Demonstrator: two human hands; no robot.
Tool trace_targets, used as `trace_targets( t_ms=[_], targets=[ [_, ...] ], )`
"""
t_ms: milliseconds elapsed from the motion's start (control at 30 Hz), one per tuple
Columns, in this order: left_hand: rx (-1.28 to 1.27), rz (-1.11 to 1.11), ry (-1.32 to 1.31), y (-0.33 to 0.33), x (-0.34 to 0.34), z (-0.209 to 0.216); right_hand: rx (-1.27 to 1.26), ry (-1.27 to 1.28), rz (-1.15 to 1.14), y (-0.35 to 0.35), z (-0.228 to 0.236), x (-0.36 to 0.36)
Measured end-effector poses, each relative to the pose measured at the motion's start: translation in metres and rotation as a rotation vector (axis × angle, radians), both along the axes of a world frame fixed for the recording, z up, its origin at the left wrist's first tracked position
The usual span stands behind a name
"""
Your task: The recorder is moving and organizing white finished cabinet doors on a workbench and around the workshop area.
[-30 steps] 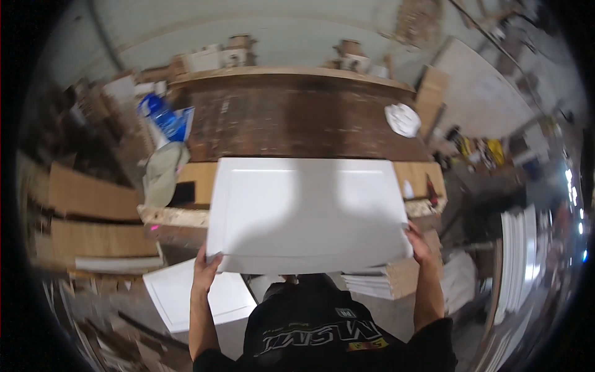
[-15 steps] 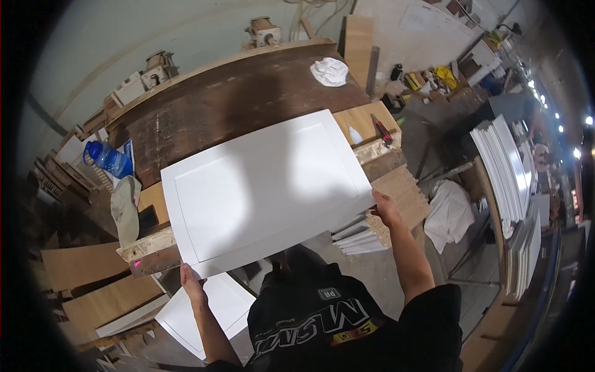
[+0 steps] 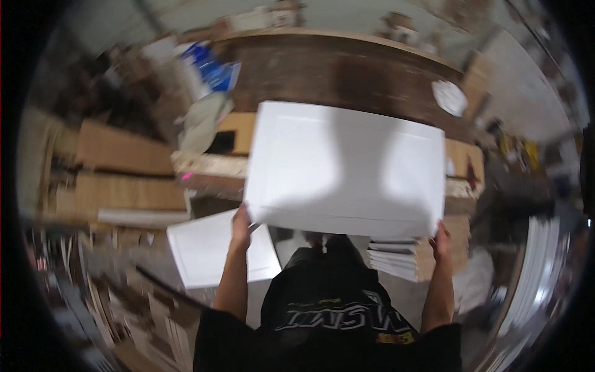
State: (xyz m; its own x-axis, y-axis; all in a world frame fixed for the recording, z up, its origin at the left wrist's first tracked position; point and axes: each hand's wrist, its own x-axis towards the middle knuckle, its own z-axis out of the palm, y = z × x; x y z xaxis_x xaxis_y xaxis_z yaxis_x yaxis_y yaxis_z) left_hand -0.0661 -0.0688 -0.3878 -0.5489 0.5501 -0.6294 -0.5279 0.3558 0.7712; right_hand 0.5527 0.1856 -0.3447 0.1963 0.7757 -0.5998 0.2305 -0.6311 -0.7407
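Note:
A white cabinet door panel [image 3: 297, 167] with a shallow framed border lies level in front of me, overlapping the near edge of the brown workbench [image 3: 279, 71]. My left hand [image 3: 241, 227] grips its near left corner. At the near right corner my right hand [image 3: 440, 240] is closed on the panel too. The fingers under the panel are hidden, and a dark shadow falls across its surface. Whether the panel rests on the bench or is held just above it, I cannot tell. Below, to the left, lies a second white panel [image 3: 211, 251].
On the bench are a white cloth [image 3: 449, 98], a blue bottle [image 3: 214, 68], a cap [image 3: 206, 121] and a dark flat phone-like object [image 3: 221, 142]. Stacked boards [image 3: 393, 257] stand low at right. Brown boards [image 3: 124, 149] lie left; white panels [image 3: 530, 273] stand far right.
My view has swung left, so the bench and its things appear further right and the picture is blurred. Both hands keep their hold on the panel's near corners.

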Motion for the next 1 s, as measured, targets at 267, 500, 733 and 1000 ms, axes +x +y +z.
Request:
trace_targets(
  t_ms=[267,500,733,1000],
  targets=[
    [0.063,0.18,-0.225,0.008,0.008,0.036,-0.083,0.158,0.033,0.013,-0.016,0.017],
    [0.244,0.357,-0.304,0.011,0.037,0.041,-0.011,0.013,-0.061,0.023,-0.025,0.009],
    [0.103,-0.143,-0.541,0.039,0.128,0.021,0.578,-0.354,0.245,0.074,0.004,-0.052],
    [0.142,-0.402,-0.613,0.071,0.179,-0.035,1.154,-0.639,0.755,0.168,0.08,-0.284]
  ],
)
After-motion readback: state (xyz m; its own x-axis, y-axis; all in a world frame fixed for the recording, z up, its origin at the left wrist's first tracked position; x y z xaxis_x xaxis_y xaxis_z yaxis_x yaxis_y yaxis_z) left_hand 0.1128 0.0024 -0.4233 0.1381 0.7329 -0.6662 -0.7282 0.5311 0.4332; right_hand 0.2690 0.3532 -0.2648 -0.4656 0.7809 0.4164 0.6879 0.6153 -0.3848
